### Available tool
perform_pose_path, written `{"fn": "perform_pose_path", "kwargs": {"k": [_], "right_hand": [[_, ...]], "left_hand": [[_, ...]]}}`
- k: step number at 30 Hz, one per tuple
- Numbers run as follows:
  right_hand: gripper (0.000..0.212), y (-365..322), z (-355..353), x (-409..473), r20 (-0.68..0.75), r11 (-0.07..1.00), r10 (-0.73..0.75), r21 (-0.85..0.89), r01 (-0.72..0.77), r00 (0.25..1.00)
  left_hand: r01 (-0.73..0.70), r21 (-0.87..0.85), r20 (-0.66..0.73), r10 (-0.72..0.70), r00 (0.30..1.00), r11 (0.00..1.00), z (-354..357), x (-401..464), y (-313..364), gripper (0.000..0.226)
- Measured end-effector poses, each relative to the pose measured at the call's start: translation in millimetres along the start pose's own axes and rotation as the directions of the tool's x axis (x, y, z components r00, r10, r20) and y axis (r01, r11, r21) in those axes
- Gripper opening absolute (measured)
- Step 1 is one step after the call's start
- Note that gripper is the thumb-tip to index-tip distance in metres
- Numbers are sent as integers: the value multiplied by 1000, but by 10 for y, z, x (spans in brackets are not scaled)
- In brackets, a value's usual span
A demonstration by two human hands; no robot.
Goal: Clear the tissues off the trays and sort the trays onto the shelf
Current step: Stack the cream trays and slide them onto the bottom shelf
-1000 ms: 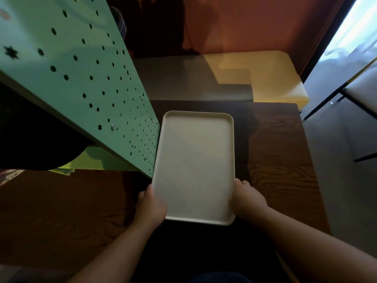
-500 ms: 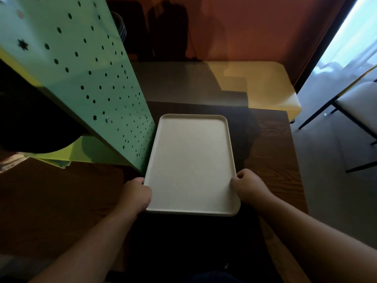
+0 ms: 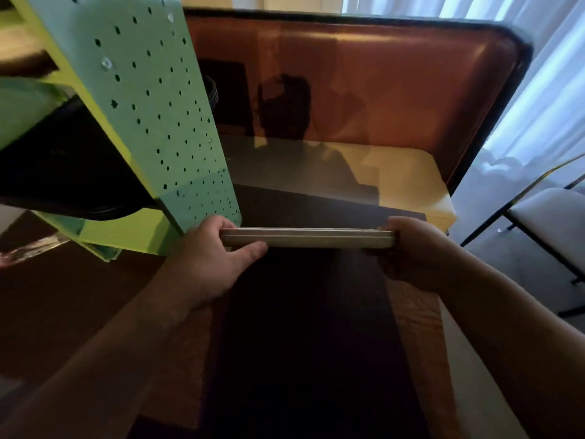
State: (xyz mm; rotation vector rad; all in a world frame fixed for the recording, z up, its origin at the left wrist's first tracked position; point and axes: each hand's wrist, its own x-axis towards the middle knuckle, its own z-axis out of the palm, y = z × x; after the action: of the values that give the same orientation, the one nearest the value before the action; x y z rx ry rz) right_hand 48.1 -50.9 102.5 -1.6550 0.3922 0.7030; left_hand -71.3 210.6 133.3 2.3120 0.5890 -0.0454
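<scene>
1. The shelf (image 3: 164, 122) fills the far left: a pale green side panel dotted with small holes, with yellow-green edges. A dark rounded thing (image 3: 72, 172) sits inside it (too shadowed to say what it is).
2. The left hand (image 3: 209, 261) is closed on the left end of the tray (image 3: 307, 237). Its fingers curl over the top edge and the thumb lies along the underside. The hand is just beside the shelf's near lower corner, though contact cannot be told.
3. The tray is cream and seen edge-on, as a thin level strip running left to right between the two hands. It is held up off the table (image 3: 95, 312), at about the height of the shelf's bottom edge. Its top face is out of sight from here.
4. The right hand (image 3: 418, 248) is wrapped around the tray's right end, fingers folded over the rim.
5. Below the tray the dark wooden table stretches toward the viewer, mostly in shadow.
6. Beyond it stands a bench (image 3: 405, 172) with a cream seat and a brown back.
7. At far right are a white chair (image 3: 557, 226) on thin black legs and pale curtains (image 3: 544, 90).
</scene>
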Motion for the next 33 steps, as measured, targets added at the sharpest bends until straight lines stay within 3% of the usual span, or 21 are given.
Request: {"fn": "perform_pose_path", "kwargs": {"k": [4, 9, 16, 21, 25, 29, 33], "right_hand": [[17, -128, -58, -188, 87, 1000, -23, 6, 23, 996], [48, -199, -231, -260, 115, 992, 3, -126, 11, 993], [56, -293, -242, -362, 19, 970, -100, -222, 102, 995], [74, -299, -175, -213, -90, 912, -269, -343, 223, 959], [72, -345, -104, -72, -101, 890, -361, -335, 310, 927], [73, -413, -91, -27, -44, 819, -434, -435, 374, 900], [68, -531, -135, 2, -31, 733, -522, -527, 430, 852]], "left_hand": [[-5, 121, -69, 13, 998, 993, -24, -54, 133, 36], [12, 155, -68, -1, 998, 988, -171, -132, 249, 41], [40, 171, -31, -35, 999, 984, -291, -38, 363, 49], [43, 100, -49, -39, 998, 994, -253, 146, 367, 59], [37, 117, -49, -32, 998, 992, -158, 250, 379, 57], [-1, 118, -107, 14, 994, 993, -166, 293, 398, 57], [18, 96, -76, -11, 997, 995, -397, 389, 466, 66]]}}
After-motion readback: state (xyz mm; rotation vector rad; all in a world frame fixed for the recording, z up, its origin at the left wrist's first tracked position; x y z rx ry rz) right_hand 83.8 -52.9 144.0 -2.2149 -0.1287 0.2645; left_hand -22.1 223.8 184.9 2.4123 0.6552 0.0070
